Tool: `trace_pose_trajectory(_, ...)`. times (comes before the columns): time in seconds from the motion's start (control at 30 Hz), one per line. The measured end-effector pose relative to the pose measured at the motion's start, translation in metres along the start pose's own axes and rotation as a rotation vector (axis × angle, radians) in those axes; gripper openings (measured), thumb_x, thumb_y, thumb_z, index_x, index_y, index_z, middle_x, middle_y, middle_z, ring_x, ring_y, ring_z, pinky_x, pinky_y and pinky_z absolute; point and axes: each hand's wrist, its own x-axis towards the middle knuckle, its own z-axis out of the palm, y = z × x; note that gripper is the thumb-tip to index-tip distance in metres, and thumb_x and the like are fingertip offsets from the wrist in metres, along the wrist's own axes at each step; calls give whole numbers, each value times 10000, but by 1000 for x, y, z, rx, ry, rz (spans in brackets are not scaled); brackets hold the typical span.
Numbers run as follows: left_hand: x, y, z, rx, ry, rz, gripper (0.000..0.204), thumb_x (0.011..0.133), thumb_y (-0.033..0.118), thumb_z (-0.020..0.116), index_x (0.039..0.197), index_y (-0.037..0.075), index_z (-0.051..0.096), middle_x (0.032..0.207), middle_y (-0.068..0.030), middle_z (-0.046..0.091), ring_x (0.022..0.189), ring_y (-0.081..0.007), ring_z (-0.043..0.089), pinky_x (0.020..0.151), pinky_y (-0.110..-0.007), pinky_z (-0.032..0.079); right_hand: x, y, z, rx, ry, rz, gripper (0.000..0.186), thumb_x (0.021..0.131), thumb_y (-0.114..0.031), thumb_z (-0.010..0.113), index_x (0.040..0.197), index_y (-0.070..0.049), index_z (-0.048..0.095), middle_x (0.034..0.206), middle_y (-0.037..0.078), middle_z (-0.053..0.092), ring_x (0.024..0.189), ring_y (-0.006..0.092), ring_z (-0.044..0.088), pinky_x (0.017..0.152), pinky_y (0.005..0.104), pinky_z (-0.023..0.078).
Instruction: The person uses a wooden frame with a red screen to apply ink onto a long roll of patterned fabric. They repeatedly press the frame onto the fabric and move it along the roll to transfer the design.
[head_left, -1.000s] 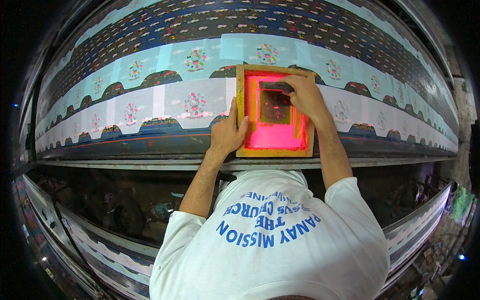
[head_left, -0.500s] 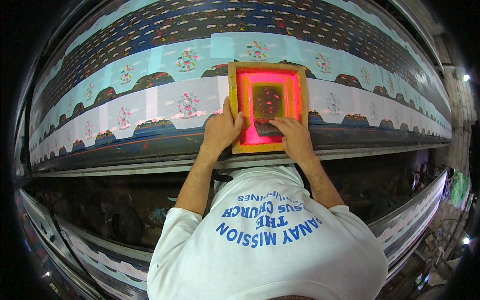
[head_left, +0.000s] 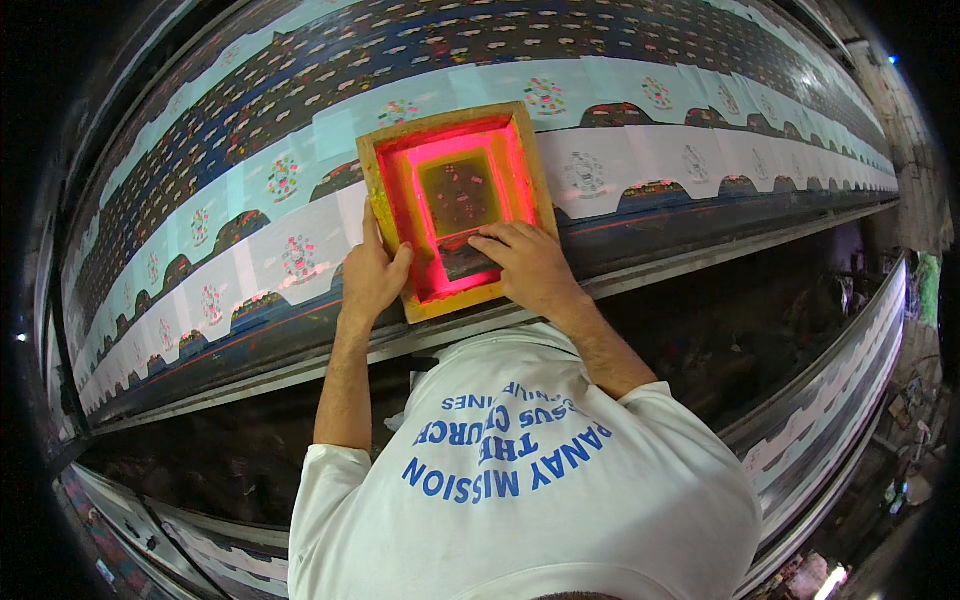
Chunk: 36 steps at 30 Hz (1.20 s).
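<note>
My left hand (head_left: 373, 270) grips the left side of a wooden screen frame (head_left: 535, 180), fingers along the outer edge and thumb near its top. The frame has bright pink ink inside, round a dark olive central window (head_left: 460, 187) with a speckled motif. My right hand (head_left: 530, 268) is closed on a dark squeegee (head_left: 463, 262) at the lower part of the screen, below the window. The frame lies slightly tilted over a row of white fabric pieces (head_left: 640, 155) with small printed motifs, some reaching out on both sides of it.
The long printing table (head_left: 680, 215) holds a row of light blue printed pieces (head_left: 470, 82) and dark strips with small prints (head_left: 330, 55) farther back. A dark gap (head_left: 720, 290) runs along the near edge. Another long table (head_left: 830, 385) stands behind me.
The squeegee and my right hand moved from the top of the screen down to its lower part. The view has shifted and rotated, so the frame appears farther left and tilted.
</note>
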Motion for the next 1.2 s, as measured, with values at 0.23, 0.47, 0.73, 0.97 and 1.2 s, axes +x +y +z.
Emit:
trace_pose_trajectory(0.23,39,98,96,-44,-78,20,1078,949,352,741,1740,-53,129,761,-247,755,736,-486,764,673,-577,607,-44,99,-75,-103,18,64,570,786,36,664,1323,-103,797,1333,86,751,1290,310,676,1112,478,547)
trace_pose_trajectory(0.47,53,136,159,-111,-109,28,1102,945,313,748,1756,-40,92,905,-273,798,818,-487,792,746,-558,636,-76,153,-112,-162,-50,75,531,834,-48,738,1356,-134,775,1345,77,728,1298,307,655,1162,470,521)
trace_pose_trajectory(0.73,52,126,171,-208,-111,-34,1087,939,254,781,1791,74,130,1010,-245,829,867,-415,825,769,-496,651,-79,163,-118,-168,-114,21,586,901,-53,720,1477,-163,700,1405,60,688,1352,296,611,1164,467,505)
trace_pose_trajectory(0.97,50,130,173,-166,-89,-1,1052,942,276,779,1778,88,169,988,-273,816,866,-466,807,768,-539,647,-80,158,-117,-194,-135,2,537,918,-45,695,1448,-128,711,1396,87,695,1322,312,636,1171,467,515)
trace_pose_trajectory(1.2,51,130,173,-98,-51,61,1053,960,343,739,1781,90,130,941,-316,793,849,-530,773,773,-609,625,-55,172,-131,-56,-174,53,502,924,4,649,1412,-80,732,1417,126,711,1317,336,662,1134,464,550)
